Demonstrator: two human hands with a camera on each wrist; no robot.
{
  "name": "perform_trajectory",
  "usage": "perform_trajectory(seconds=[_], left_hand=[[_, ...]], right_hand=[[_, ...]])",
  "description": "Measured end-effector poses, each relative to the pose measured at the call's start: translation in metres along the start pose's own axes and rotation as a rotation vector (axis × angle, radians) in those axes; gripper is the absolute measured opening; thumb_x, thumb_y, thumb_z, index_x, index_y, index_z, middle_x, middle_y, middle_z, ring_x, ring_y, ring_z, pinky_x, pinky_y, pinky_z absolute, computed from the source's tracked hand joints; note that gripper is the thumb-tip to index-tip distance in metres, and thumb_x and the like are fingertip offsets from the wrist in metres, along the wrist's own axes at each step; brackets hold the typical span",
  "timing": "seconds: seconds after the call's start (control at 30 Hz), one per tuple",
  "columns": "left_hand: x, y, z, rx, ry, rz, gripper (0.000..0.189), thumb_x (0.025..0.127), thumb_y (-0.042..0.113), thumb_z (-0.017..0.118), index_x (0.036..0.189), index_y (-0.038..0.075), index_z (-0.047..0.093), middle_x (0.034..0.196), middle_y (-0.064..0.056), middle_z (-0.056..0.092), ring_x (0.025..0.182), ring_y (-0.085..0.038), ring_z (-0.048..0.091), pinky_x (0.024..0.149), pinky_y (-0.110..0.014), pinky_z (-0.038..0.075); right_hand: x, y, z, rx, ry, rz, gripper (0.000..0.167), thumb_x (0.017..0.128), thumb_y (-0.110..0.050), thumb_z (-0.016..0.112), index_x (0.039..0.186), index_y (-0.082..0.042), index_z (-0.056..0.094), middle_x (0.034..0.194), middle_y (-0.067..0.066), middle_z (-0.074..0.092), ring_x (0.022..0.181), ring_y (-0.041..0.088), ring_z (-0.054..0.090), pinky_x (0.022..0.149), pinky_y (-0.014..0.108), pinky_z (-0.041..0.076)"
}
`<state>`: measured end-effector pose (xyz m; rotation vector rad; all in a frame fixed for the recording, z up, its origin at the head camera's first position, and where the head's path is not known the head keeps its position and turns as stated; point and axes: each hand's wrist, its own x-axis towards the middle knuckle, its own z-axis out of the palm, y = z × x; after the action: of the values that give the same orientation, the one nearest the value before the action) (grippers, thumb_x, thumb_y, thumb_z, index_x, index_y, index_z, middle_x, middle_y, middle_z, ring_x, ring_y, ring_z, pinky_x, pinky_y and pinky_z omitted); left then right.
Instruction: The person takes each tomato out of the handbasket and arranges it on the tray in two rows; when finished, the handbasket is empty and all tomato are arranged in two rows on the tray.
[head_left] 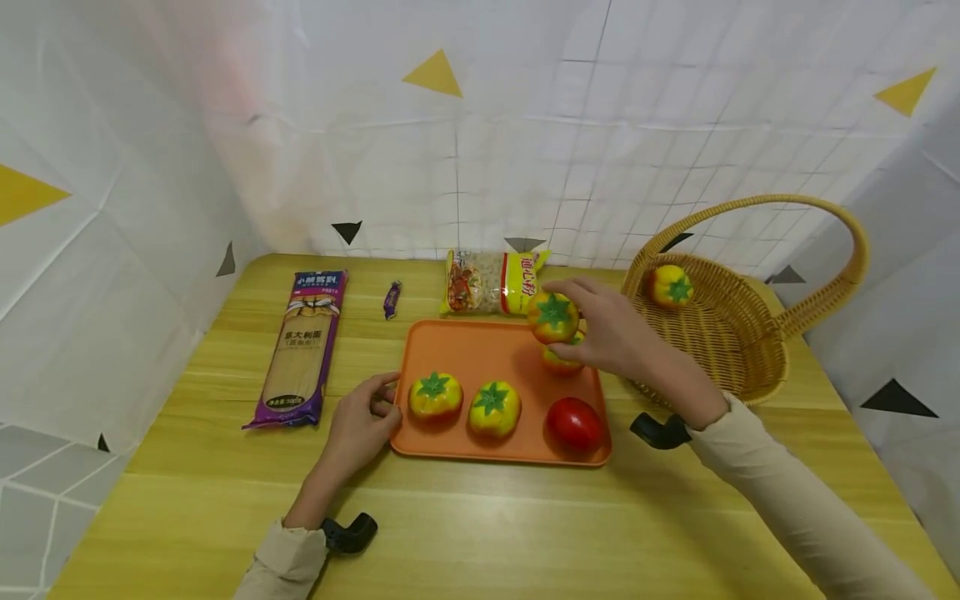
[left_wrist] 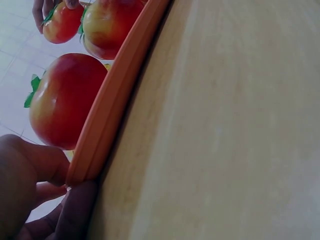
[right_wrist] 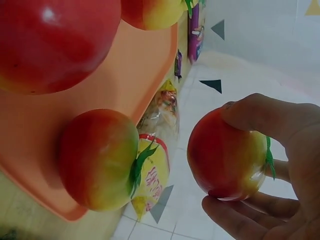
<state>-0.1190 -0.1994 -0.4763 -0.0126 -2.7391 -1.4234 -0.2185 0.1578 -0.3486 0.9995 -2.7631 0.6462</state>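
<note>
My right hand [head_left: 611, 329] holds a yellow-and-red tomato [head_left: 553, 317] with a green leafy top, thumb and fingers round its sides. It is raised over the back right of an orange tray [head_left: 465, 350], partly covering another tomato [head_left: 558, 363] on it. In the right wrist view the held tomato [right_wrist: 225, 155] is apart from the one on the tray [right_wrist: 97, 160]. My left hand [head_left: 363, 425] pinches the tray's left rim [left_wrist: 107, 117] between thumb and fingers. Two tomatoes, left [head_left: 435, 397] and middle [head_left: 494, 409], and a red one [head_left: 575, 423] lie along the tray's front.
A wicker basket [head_left: 723, 333] with a tall handle stands at the right, one tomato [head_left: 670, 287] inside. Behind the tray lies a yellow-and-clear food packet [head_left: 487, 283]. To the left are a purple pasta pack [head_left: 300, 350] and a small purple-wrapped candy [head_left: 392, 300].
</note>
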Motion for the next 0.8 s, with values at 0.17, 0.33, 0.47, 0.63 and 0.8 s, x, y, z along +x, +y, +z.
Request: perform_trajectory(seconds=[0.17,0.33,0.47,0.63,0.8], left_hand=[[-0.001,-0.001,0.0,0.005,0.011,0.014,0.05,0.085,0.006,0.067,0.134,0.014,0.063,0.1,-0.002,0.067,0.08,-0.012,0.066,0.071,-0.035,0.054],[-0.001,-0.001,0.0,-0.003,0.012,0.026,0.051,0.084,0.006,0.068,0.135,0.014,0.063,0.1,-0.002,0.067,0.08,-0.012,0.067,0.071,-0.035,0.055],[-0.001,-0.001,0.0,0.0,0.011,0.017,0.051,0.085,0.007,0.068,0.135,0.016,0.063,0.1,-0.001,0.067,0.08,-0.012,0.067,0.071,-0.035,0.055],[-0.001,-0.002,0.002,0.001,0.013,0.015,0.051,0.085,0.005,0.068,0.135,0.014,0.063,0.1,-0.002,0.067,0.08,-0.012,0.067,0.071,-0.034,0.055],[0.0,-0.001,0.002,0.002,0.025,0.018,0.051,0.084,0.005,0.069,0.134,0.013,0.064,0.1,-0.002,0.067,0.08,-0.013,0.067,0.07,-0.034,0.055]], right_hand=[[0.009,-0.003,0.004,0.018,-0.015,-0.022,0.077,0.073,-0.026,0.089,0.141,-0.016,0.054,0.132,0.012,0.052,0.098,0.028,0.059,0.078,0.044,0.054],[0.017,-0.003,0.01,0.019,-0.039,-0.036,0.076,0.073,-0.027,0.089,0.14,-0.014,0.056,0.134,0.013,0.05,0.101,0.03,0.057,0.081,0.045,0.053],[0.023,0.0,0.016,-0.012,-0.076,-0.022,0.076,0.072,-0.029,0.089,0.138,-0.011,0.056,0.136,0.015,0.05,0.106,0.033,0.057,0.086,0.049,0.051],[0.029,0.002,0.023,-0.032,-0.121,-0.003,0.075,0.072,-0.03,0.089,0.138,-0.012,0.057,0.133,0.017,0.051,0.104,0.034,0.058,0.084,0.05,0.051],[0.035,0.001,0.029,-0.016,-0.159,0.006,0.073,0.073,-0.031,0.088,0.138,-0.014,0.057,0.133,0.018,0.052,0.107,0.035,0.057,0.087,0.05,0.05]])
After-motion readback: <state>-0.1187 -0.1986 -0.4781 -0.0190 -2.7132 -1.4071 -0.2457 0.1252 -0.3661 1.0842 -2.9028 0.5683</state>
